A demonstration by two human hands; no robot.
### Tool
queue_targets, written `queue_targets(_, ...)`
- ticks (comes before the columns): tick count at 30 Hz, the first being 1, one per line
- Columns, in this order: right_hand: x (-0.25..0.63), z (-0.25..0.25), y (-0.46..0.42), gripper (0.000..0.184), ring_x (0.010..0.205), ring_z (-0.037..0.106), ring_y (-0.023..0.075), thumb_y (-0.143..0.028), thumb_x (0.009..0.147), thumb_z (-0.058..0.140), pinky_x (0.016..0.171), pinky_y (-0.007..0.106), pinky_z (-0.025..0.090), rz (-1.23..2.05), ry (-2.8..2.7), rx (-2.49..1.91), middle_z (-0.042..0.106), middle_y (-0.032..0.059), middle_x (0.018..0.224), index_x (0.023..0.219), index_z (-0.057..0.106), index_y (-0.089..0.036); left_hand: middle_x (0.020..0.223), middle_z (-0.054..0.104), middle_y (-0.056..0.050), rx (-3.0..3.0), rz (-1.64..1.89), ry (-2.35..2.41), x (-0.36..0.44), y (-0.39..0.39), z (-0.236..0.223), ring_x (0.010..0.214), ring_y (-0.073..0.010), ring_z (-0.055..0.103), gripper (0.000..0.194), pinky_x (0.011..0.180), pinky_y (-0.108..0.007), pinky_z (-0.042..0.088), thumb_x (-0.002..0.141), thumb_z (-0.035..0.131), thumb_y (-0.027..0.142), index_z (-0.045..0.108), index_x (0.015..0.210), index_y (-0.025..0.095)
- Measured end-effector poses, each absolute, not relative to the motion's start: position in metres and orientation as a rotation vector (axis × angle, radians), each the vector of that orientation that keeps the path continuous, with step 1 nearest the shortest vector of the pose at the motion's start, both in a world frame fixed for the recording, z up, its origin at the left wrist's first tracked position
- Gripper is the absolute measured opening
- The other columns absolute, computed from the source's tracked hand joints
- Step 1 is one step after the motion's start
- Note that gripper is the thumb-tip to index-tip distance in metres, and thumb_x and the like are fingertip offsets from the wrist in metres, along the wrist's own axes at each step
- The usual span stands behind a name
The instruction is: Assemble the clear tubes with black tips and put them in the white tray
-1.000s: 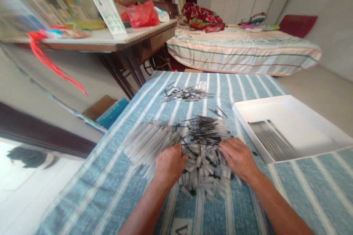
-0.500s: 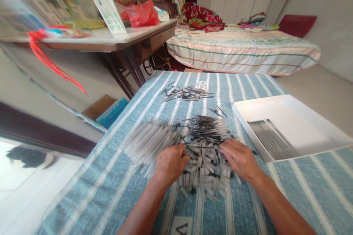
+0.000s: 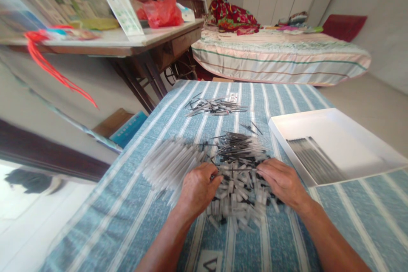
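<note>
A thin dark pen refill [image 3: 237,170] stretches between my two hands over the heaps. My left hand [image 3: 199,182] pinches its left end, and a small dark bit shows between thumb and fingers. At the right end, the closed fingertips of my right hand [image 3: 280,178] grip it. Beneath and between the hands lies a heap of translucent pen caps [image 3: 234,204], some with black parts. Beside my left hand are many frosted pen barrels [image 3: 172,161] in a pile. Just beyond the hands sits a bundle of dark-tipped refills [image 3: 239,146].
A white box lid [image 3: 360,148] on the right holds a row of assembled-looking pens [image 3: 314,159]. Farther back on the striped tablecloth [image 3: 134,204] is a loose pile of thin sticks [image 3: 216,106]. A side table [image 3: 168,38] stands left, a bed [image 3: 280,55] behind.
My left hand has shifted slightly right and its thumb sits differently, exposing a dark bit. My right hand has moved a little right, still pinching the refill.
</note>
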State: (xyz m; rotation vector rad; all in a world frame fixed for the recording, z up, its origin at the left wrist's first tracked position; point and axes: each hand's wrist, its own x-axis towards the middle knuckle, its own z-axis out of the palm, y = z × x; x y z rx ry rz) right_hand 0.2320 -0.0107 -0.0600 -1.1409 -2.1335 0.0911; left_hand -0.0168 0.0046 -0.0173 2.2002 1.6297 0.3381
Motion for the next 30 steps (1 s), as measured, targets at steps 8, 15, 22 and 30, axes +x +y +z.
queue_targets(8,0.232,-0.058,-0.011,0.018,0.072,0.060,0.0164,-0.019,0.089,0.044,0.066,0.028,0.048,0.100,-2.148,-1.138,0.064,0.0063,0.078,0.091,0.063,-0.020,0.072,0.058,0.000,2.228,0.411,1.560,-0.016,0.004,-0.018,0.066,-0.0125,0.053,0.013,0.060,-0.022,0.036,0.080,0.050,0.025,0.055,0.071,0.018)
queue_targets(15,0.238,-0.055,-0.010,0.019,0.076,0.060,0.0168,-0.018,0.089,0.044,0.069,0.029,0.049,0.182,-2.160,-1.113,0.064,0.0068,0.080,0.090,0.063,-0.020,0.075,0.056,-0.001,2.285,0.395,1.391,-0.016,0.004,-0.015,0.072,-0.0129,0.053,0.014,0.064,-0.022,0.037,0.081,0.049,0.022,0.056,0.070,0.018)
queue_targets(22,0.239,-0.043,-0.011,0.016,0.075,0.061,0.0153,-0.020,0.088,0.047,0.068,0.027,0.050,0.465,-2.027,-1.067,0.065,0.0059,0.081,0.089,0.064,-0.019,0.068,0.054,-0.001,2.266,0.364,1.170,-0.011,0.002,-0.006,0.069,-0.0123,0.052,0.016,0.062,-0.022,0.037,0.081,0.048,0.020,0.058,0.068,0.017)
queue_targets(30,0.217,-0.037,-0.019,0.017,0.077,0.063,0.0148,-0.017,0.087,0.048,0.070,0.027,0.050,0.518,-1.976,-1.050,0.067,0.0062,0.084,0.097,0.062,-0.018,0.070,0.058,-0.001,2.185,0.445,1.050,-0.004,-0.003,-0.008,0.068,-0.0111,0.054,0.017,0.064,-0.020,0.039,0.083,0.047,0.021,0.062,0.077,0.016)
